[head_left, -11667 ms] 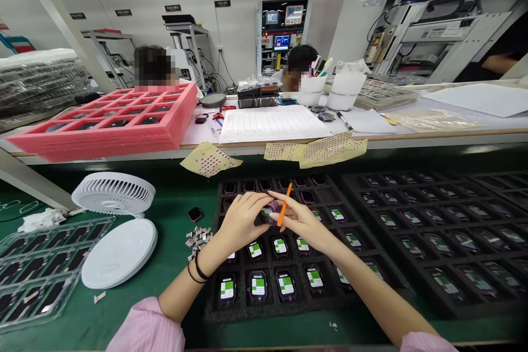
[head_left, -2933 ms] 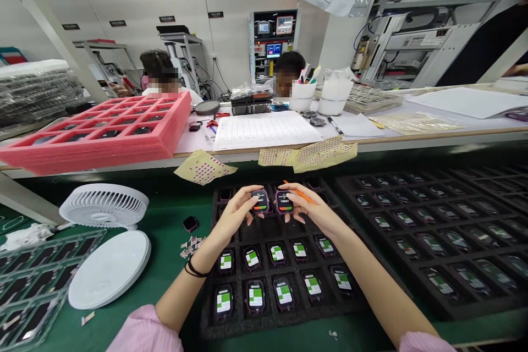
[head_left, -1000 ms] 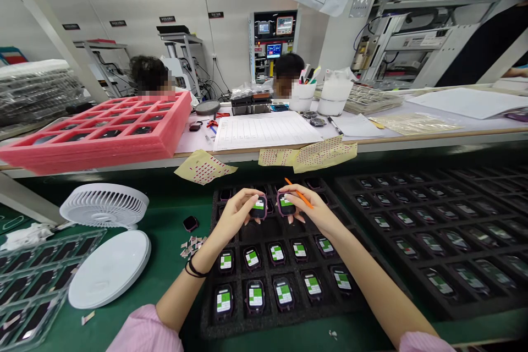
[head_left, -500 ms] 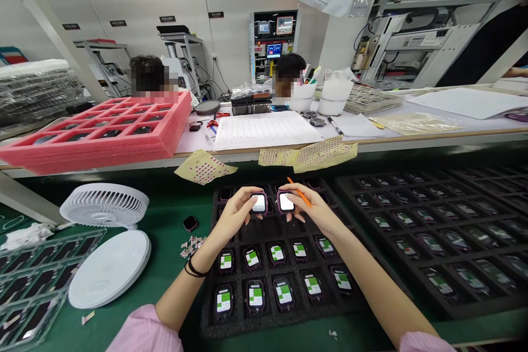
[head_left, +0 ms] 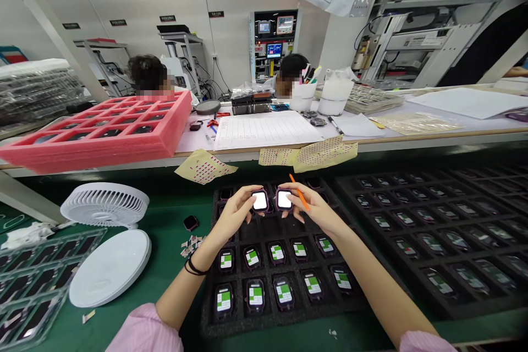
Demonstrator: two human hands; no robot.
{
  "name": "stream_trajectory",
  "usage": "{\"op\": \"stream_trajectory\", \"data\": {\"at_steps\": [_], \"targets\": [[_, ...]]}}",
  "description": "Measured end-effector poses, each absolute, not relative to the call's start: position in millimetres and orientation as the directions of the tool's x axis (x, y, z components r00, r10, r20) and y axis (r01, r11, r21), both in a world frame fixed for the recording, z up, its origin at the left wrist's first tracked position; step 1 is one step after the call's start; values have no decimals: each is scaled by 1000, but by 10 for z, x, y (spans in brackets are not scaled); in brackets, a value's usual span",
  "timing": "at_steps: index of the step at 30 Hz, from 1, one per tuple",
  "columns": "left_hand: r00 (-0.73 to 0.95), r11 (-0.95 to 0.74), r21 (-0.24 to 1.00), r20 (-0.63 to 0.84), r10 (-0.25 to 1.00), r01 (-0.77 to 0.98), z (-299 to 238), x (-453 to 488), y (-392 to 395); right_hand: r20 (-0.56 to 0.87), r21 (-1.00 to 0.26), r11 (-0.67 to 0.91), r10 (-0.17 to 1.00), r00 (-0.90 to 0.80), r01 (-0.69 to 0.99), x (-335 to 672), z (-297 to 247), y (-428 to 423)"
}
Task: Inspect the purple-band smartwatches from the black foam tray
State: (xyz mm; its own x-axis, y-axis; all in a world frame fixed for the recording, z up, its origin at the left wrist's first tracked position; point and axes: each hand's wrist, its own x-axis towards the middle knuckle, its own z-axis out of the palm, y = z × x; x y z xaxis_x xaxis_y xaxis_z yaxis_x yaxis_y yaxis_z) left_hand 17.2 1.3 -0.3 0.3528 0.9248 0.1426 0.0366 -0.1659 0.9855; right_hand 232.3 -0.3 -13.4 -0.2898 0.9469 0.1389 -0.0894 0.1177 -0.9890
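**Left smartwatch [head_left: 260, 201] and right smartwatch [head_left: 284, 199] held upright side by side, both screens glowing white**

Two watches are in the hands, one apiece, with a narrow gap between them. Just nearer the wearer than the grip, ten lit watches [head_left: 284, 292] sit in the black foam tray [head_left: 264, 324], in two rows of five, showing green and white blocks. One lone watch [head_left: 190, 224], its screen dark, lies left of the grip on the green bench [head_left: 169, 206]. Past the grip, three yellow dotted sheets [head_left: 206, 167] hang at the shelf edge, and two white cups [head_left: 336, 93] stand above them.

Both forearms reach forward and converge, the hands over the tray's far half. The left hand [head_left: 240, 204] pinches its watch, thumb over the near edge of the screen and index finger curled along the top. The right hand [head_left: 307, 203] mirrors this pinch on its own watch; an orange stick [head_left: 300, 194] also lies slanted across it, tip pointing away, though which fingers secure it cannot be told.

The held watches have rounded-square faces in purplish frames. The tray is grainy foam cut into pockets. Well left of the grip is a smooth white fan [head_left: 109, 269] with a round base and slatted head; beyond it sits a thick pink foam tray [head_left: 103, 148]. Two dark bands [head_left: 196, 269] ring the left wrist.
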Motion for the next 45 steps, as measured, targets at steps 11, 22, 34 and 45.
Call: {"op": "stream_trajectory", "data": {"at_steps": [11,22,34,45], "targets": [[328,-141,990,126,936,21,-19,176,11,141,-990,132,941,-306,-49,2331,-140,-16],[291,-144,989,125,949,45,10,192,-7,103,-994,95,978,-182,-55,2306,-95,-34],[406,-211,970,146,902,121,-9,146,4,139,-990,133,945,-298,-39,2344,-131,-19],[320,-140,988,114,940,60,4,186,8,40,-998,28,979,-202,-63,2313,-46,-58]]}}
